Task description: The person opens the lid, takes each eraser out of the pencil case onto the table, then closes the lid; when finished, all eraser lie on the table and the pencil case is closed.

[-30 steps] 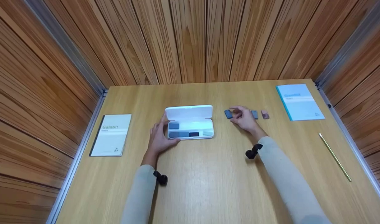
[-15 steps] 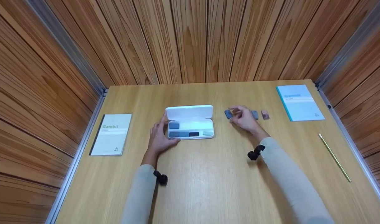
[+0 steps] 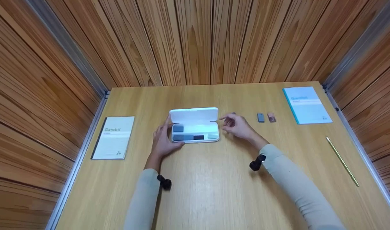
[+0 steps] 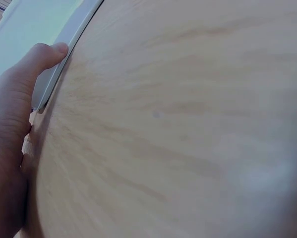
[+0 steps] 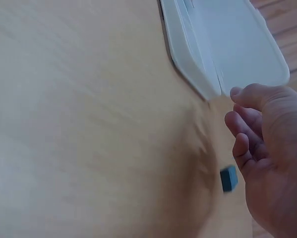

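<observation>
A white pencil case (image 3: 195, 140) lies with its lid raised on the table. Inside are a dark grey block (image 3: 178, 128), a long blue-grey block (image 3: 183, 138), a black block (image 3: 198, 137) and a pale green piece. My left hand (image 3: 164, 140) grips the case's left end; in the left wrist view its thumb (image 4: 46, 55) lies on the near edge. My right hand (image 3: 238, 127) hovers by the right end, index finger and thumb apart, nothing seen between them. A small dark blue block (image 5: 229, 178) sits on the table behind it, mostly hidden in the head view.
Farther right lie a grey-blue block (image 3: 260, 118) and a pinkish block (image 3: 271, 117). A notebook (image 3: 113, 138) is at the left, another with a blue spine (image 3: 308, 105) at the back right. A thin gold stick (image 3: 342, 162) lies near the right edge.
My right hand has moved left from beside the dark blue block to the case's right end, uncovering the grey-blue block. The left hand has stayed on the case.
</observation>
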{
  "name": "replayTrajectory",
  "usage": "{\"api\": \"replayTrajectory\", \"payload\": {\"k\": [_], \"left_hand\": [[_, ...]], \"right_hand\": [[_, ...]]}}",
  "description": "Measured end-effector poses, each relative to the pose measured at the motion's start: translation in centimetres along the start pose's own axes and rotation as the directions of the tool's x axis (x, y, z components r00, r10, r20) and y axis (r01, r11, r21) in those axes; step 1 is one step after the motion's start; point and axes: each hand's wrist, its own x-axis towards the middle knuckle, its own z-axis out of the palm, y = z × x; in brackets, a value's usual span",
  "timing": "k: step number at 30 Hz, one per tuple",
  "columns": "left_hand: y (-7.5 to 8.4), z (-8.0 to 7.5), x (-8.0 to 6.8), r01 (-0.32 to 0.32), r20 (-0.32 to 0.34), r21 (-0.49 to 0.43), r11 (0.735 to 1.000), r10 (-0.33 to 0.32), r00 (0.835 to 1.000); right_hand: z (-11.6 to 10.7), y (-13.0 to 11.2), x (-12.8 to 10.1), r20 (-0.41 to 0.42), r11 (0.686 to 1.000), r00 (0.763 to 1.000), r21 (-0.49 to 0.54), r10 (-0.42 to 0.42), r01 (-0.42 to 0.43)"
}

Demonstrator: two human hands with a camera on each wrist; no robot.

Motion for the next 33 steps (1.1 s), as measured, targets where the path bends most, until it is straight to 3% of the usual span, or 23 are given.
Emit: {"api": "replayTrajectory", "payload": {"k": [5,10,18,24,30,33], "left_hand": [[0.0,0.0,0.1,-0.01,0.002,0.009,1.0,0.01,1.0],[0.0,0.1,0.0,0.021,0.016,0.003,1.0,-0.021,1.0],[0.1,0.0,-0.1,0.037,0.013,0.005,0.999,-0.037,0.999],[0.0,-0.2,-0.3,0.026,-0.003,0.035,0.999,-0.026,1.0],[-0.1,0.0,-0.1,-0.004,-0.002,0.005,1.0,0.004,1.0],[-0.2,0.1,0.0,-0.026,0.0,-0.003,1.0,0.026,1.0]], "right_hand": [[2.0,-1.9,0.6,0.069,0.999,0.997,0.011,-0.039,0.039],[3.9,-3.7,1.3,0.128,0.997,0.989,0.029,-0.072,0.069],[7.0,-6.2,3.1,0.159,0.998,0.985,0.015,-0.061,0.059],[9.5,-6.9,4.4,0.193,0.996,0.977,0.021,-0.092,0.089],[11.2,-6.8,5.1,0.192,0.999,0.981,0.052,-0.015,0.005],[12.0,-6.0,5.5,0.19,0.999,0.981,0.051,-0.023,0.013]]}}
